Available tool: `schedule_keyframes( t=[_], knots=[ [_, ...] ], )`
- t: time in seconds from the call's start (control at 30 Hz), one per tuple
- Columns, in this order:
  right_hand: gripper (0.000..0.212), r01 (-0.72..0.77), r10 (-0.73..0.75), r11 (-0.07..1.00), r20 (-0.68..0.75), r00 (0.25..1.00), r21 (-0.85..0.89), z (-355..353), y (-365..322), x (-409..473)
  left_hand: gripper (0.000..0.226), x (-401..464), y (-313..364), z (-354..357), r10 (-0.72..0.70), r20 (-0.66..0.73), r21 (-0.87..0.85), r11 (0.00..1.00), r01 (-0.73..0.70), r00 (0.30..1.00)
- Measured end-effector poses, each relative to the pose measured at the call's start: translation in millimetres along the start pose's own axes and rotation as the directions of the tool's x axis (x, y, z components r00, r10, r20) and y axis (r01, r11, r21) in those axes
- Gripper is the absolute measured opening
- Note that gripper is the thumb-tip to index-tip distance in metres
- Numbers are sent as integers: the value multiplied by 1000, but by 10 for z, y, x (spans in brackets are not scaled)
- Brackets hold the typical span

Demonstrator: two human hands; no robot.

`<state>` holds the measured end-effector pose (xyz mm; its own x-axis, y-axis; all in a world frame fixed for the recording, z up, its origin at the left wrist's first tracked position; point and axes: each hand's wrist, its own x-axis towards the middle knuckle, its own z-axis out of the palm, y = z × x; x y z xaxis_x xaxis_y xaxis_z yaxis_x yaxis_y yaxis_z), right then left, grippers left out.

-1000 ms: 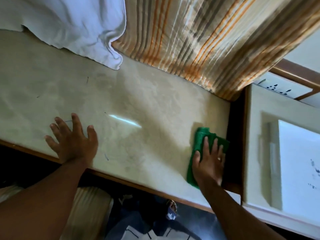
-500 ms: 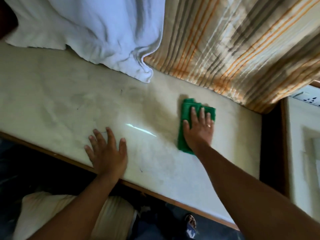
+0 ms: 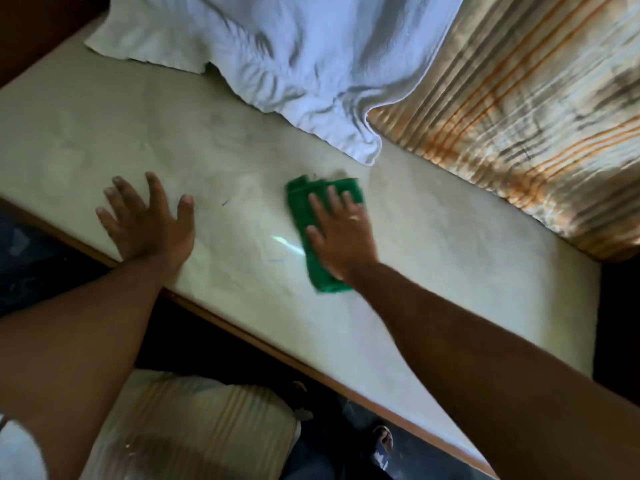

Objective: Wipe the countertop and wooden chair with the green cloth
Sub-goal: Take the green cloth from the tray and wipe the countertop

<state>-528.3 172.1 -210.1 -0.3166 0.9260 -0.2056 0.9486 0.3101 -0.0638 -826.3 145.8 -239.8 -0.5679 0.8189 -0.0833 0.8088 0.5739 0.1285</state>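
A pale marble-like countertop (image 3: 450, 258) with a wooden front edge runs across the view. The folded green cloth (image 3: 304, 202) lies flat near its middle. My right hand (image 3: 341, 233) presses on the cloth with fingers spread, covering most of it. My left hand (image 3: 149, 223) rests flat on the bare countertop to the left of the cloth, fingers apart, holding nothing. No wooden chair is in view.
A crumpled white cloth (image 3: 277, 57) lies on the back of the countertop. An orange-and-brown striped curtain (image 3: 519, 109) hangs at the back right. A striped cushion (image 3: 194, 427) sits below the front edge, and a sandalled foot (image 3: 382, 441) stands on the dark floor.
My right hand has slid the green cloth leftward along the countertop, from the right end to near the middle. The left hand has stayed flat on the surface.
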Motion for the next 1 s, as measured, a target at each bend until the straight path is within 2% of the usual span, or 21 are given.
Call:
schedule_keyframes(
  t=[0.07,0.1,0.17,0.23,0.3,0.37,0.43,0.57,0.63,0.67,0.7,0.77,0.83,0.87,0.9,0.93,1.0],
  knots=[
    [64,-175,179,980,-36,983,94,8,250,-75,81,7,5,-3,12,-2,-6,1000,-12,1000],
    [65,-203,209,972,-42,977,116,55,298,-286,80,7,17,1,13,0,-10,1000,-13,1000],
    [67,-121,123,991,-31,992,61,207,259,-920,81,10,24,1,12,11,-20,1000,-12,1000],
    [67,60,-60,998,28,998,7,346,195,-1590,80,3,26,-1,17,6,-25,1000,-17,1000],
    [68,196,-194,981,105,975,-10,374,254,-1894,80,4,25,1,21,-7,-32,999,-21,1000],
    [70,329,-321,944,172,932,-18,279,355,-1627,79,14,30,5,23,-15,-33,999,-23,1000],
    [71,412,-399,910,179,899,-40,149,409,-1025,78,20,29,11,21,-18,-37,999,-22,1000],
    [69,260,-251,965,149,957,-45,-256,269,417,76,17,12,2,24,-34,-51,998,-26,999],
    [66,188,-182,981,118,976,-47,-311,24,714,74,10,25,1,25,-35,-50,998,-27,999],
    [64,234,-224,967,108,969,-99,-258,-118,657,74,10,25,-7,24,-31,-45,999,-26,999],
    [64,347,-332,928,121,936,-138,-173,-235,447,74,5,30,-16,24,-24,-42,999,-25,999],
    [65,613,-591,786,192,784,-84,40,-339,-266,74,-5,33,-30,21,-18,-34,999,-21,1000],
    [63,716,-706,695,251,663,64,111,-177,-786,73,-3,34,-39,17,-19,-35,999,-17,1000],
    [62,741,-730,668,250,636,68,66,-41,-779,73,-6,35,-39,19,-19,-39,999,-19,1000],
    [62,736,-720,677,217,660,10,31,98,-622,73,-4,37,-38,20,-21,-40,999,-21,1000],
    [61,678,-661,734,183,728,-47,-41,206,-405,73,-4,39,-34,20,-23,-38,999,-21,1000],
    [61,436,-412,891,179,893,-124,-258,273,205,72,7,39,-12,14,-23,-29,999,-14,1000]
  ],
)
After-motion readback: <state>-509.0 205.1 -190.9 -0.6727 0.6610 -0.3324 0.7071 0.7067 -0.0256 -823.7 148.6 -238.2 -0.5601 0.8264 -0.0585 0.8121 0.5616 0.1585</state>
